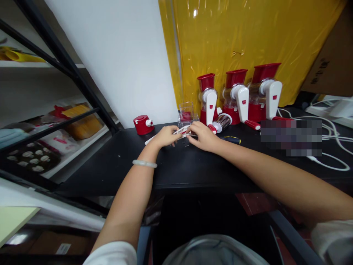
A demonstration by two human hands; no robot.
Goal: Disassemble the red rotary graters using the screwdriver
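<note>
My left hand and my right hand meet over the black table, both with fingers curled round a flat white plastic part that lies between them. A pale bracelet circles my left wrist. Close behind my right hand lies a metal grater drum with a red end. A clear plastic cup stands just beyond the hands. A few tiny specks, perhaps screws, lie on the table under the hands.
Three red and white rotary graters stand in a row against a yellow plastic sheet. A red cap piece sits at the left, a dark screwdriver at the right, white cables farther right. Black shelving holds packets at the left.
</note>
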